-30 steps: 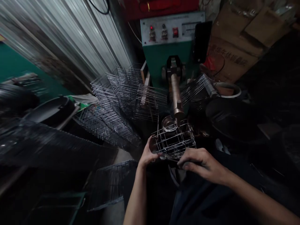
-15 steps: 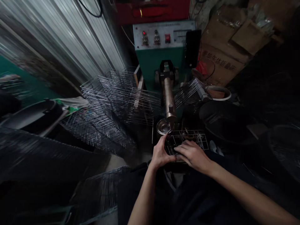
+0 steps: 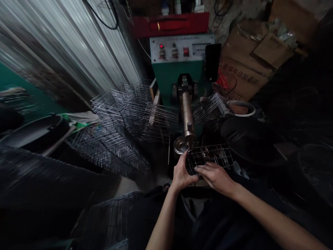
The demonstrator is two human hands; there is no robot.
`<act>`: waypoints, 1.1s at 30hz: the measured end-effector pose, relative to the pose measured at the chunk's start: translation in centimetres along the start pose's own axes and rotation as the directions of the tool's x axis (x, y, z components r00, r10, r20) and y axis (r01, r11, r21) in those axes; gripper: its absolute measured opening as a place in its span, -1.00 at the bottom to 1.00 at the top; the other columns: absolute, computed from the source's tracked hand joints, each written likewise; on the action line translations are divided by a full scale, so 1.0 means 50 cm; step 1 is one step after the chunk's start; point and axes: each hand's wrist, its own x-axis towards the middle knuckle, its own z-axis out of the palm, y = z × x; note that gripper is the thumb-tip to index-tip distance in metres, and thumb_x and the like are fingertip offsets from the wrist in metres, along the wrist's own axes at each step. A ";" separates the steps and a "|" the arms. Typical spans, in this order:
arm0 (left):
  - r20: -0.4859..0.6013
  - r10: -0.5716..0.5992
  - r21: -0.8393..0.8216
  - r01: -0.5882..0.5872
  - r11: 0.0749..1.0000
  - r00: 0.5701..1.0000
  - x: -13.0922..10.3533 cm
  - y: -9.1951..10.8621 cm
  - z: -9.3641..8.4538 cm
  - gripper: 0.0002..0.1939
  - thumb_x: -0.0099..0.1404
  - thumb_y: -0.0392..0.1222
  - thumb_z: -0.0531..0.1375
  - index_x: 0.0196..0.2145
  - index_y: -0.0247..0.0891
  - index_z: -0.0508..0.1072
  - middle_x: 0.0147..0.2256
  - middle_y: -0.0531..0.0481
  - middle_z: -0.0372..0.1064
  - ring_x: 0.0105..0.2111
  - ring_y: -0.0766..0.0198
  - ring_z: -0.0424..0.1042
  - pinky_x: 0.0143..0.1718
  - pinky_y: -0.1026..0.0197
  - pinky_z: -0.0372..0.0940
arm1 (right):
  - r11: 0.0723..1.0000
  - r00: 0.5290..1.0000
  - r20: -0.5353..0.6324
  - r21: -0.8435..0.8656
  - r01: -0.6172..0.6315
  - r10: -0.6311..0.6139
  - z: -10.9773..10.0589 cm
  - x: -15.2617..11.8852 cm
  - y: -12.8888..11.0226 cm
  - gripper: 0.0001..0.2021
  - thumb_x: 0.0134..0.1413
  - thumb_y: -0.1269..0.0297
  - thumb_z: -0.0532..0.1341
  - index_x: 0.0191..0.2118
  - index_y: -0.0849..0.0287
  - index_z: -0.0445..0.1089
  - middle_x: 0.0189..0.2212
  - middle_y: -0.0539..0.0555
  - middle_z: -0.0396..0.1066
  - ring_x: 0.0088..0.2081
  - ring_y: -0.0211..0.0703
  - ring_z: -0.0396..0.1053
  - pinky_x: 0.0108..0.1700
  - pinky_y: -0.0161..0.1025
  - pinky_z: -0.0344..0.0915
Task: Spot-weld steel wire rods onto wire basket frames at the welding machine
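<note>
A small wire grid (image 3: 225, 152) lies under the tip of a spot welder's metal electrode rod (image 3: 187, 111). My left hand (image 3: 180, 176) grips the grid's left side, fingers stretched toward the rod tip and thumb pointing right. On the grid's near edge, my right hand (image 3: 217, 177) is closed, with its fingers together and pointing left. The two hands nearly meet, and their undersides are hidden. A round metal tin (image 3: 180, 145) stands just left of the rod tip. Loose small metal pieces show dimly through the grid.
The green welder body (image 3: 166, 74) carries a control panel (image 3: 196, 50) with a lit red lamp. Stacked wire racks (image 3: 111, 128) crowd the left. A dark basin (image 3: 249, 139) and a cardboard box (image 3: 241, 66) stand at right. A black phone (image 3: 212, 62) hangs by the panel.
The camera has tilted up a little, so the scene sits lower in the picture. The grid has turned slightly under the rod tip, with both hands still on it.
</note>
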 end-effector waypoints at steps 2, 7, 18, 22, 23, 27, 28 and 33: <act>-0.003 -0.019 -0.033 0.019 0.999 1.000 0.005 -0.006 0.003 0.16 -0.16 -0.26 0.44 0.37 -0.08 0.05 0.26 -0.14 0.22 0.23 -0.17 0.28 0.23 -0.15 0.26 | 1.000 1.000 0.001 0.001 0.001 -0.001 0.000 0.007 0.004 -0.63 0.27 0.51 0.13 0.15 0.17 0.41 0.05 0.16 0.51 0.01 0.00 0.50 0.13 0.06 0.39; -0.008 -0.061 -0.094 0.060 0.994 0.998 0.011 -0.017 0.005 0.16 -0.16 -0.24 0.44 0.37 -0.12 0.05 0.24 -0.14 0.27 0.21 -0.14 0.32 0.23 -0.12 0.28 | 1.000 0.999 0.027 0.022 0.022 -0.022 -0.011 0.026 0.009 -0.65 0.26 0.52 0.15 0.11 0.17 0.43 0.02 0.16 0.53 0.00 -0.01 0.51 0.16 0.05 0.36; -0.030 -0.061 0.010 0.062 0.998 0.998 0.015 0.000 0.003 0.07 -0.09 -0.16 0.43 0.34 -0.16 0.09 0.22 -0.15 0.29 0.17 -0.08 0.36 0.18 -0.06 0.32 | 0.997 0.999 0.039 0.072 -0.035 0.032 -0.018 0.047 0.012 -0.70 0.28 0.47 0.13 0.01 0.12 0.51 -0.11 0.11 0.58 -0.07 -0.04 0.51 0.09 -0.06 0.37; -0.075 -0.065 0.054 0.069 0.996 0.995 0.013 0.017 0.002 0.05 -0.07 -0.10 0.44 0.33 -0.16 0.11 0.21 -0.16 0.31 0.15 -0.08 0.39 0.18 -0.07 0.32 | 0.989 0.996 -0.009 0.119 -0.088 0.090 -0.029 0.045 0.008 -0.71 0.27 0.44 0.15 0.04 0.11 0.47 -0.07 0.11 0.54 -0.03 -0.04 0.48 0.09 -0.10 0.37; -0.080 -0.063 0.059 0.068 0.996 0.995 0.017 0.018 0.000 0.04 -0.06 -0.09 0.44 0.33 -0.15 0.12 0.20 -0.15 0.32 0.15 -0.08 0.39 0.18 -0.06 0.32 | 0.987 0.994 -0.028 0.117 -0.106 0.110 -0.030 0.047 0.009 -0.71 0.28 0.43 0.15 0.06 0.10 0.45 -0.05 0.12 0.53 -0.02 -0.03 0.47 0.07 -0.10 0.39; -0.055 -0.085 0.005 0.086 0.996 0.995 0.053 0.002 -0.013 0.04 -0.07 -0.14 0.45 0.33 -0.16 0.13 0.14 -0.12 0.40 0.10 -0.04 0.44 0.14 -0.03 0.36 | 0.979 0.974 -0.104 0.065 -0.195 0.201 -0.022 0.073 0.013 -0.70 0.26 0.41 0.19 0.09 0.10 0.38 -0.03 0.18 0.44 -0.09 -0.01 0.48 -0.03 -0.11 0.44; -0.048 -0.095 -0.008 0.095 0.995 0.994 0.063 -0.005 -0.016 0.05 -0.08 -0.15 0.45 0.33 -0.17 0.13 0.13 -0.12 0.41 0.09 -0.03 0.45 0.13 -0.03 0.37 | 0.975 0.969 -0.110 0.059 -0.216 0.221 -0.019 0.082 0.015 -0.70 0.25 0.41 0.20 0.08 0.11 0.37 -0.04 0.19 0.43 -0.11 -0.01 0.48 -0.05 -0.10 0.45; -0.066 -0.043 0.016 0.044 0.999 0.997 0.090 -0.028 -0.024 -0.01 -0.05 -0.09 0.45 0.31 -0.22 0.18 0.14 -0.19 0.39 0.12 -0.06 0.42 0.15 -0.06 0.35 | 0.962 0.957 -0.115 0.107 -0.253 0.265 -0.007 0.110 0.026 -0.76 0.26 0.41 0.18 0.03 0.13 0.33 -0.06 0.17 0.39 -0.14 0.00 0.47 -0.06 -0.05 0.45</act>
